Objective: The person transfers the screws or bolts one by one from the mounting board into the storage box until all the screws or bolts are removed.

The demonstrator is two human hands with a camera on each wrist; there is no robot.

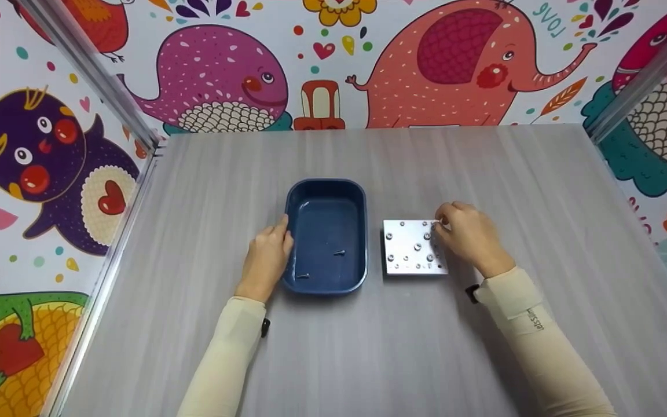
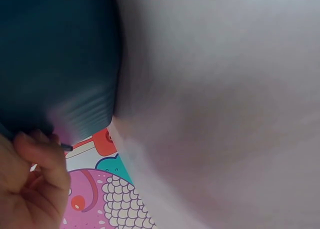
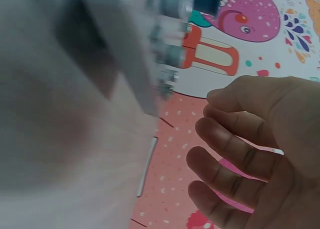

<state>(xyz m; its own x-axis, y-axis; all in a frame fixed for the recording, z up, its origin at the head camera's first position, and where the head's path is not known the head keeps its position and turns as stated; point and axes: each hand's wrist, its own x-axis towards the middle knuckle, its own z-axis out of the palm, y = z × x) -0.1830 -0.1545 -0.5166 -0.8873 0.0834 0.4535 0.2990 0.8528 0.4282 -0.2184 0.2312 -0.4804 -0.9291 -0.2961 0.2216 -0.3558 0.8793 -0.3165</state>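
Note:
A deep blue tray (image 1: 326, 291) stands on the table with two small screws, one (image 1: 339, 252) near its right wall and another screw (image 1: 303, 275) near the front left. My left hand (image 1: 267, 255) grips the tray's left rim; in the left wrist view its curled fingers (image 2: 42, 156) lie against the tray's side. To the right, a silver metal plate (image 1: 406, 246) carries several bolts and holes. My right hand (image 1: 472, 234) hovers by the plate's far right corner. In the right wrist view, its loosely bent fingers (image 3: 220, 134) stand apart from the bolts (image 3: 172, 54), with nothing visible between them.
The grey wood-grain table (image 1: 339, 353) meets cartoon-printed walls (image 1: 223, 75) at the back and sides. Metal frame posts (image 1: 102, 87) stand at the corners. A narrow strip of table separates tray and plate.

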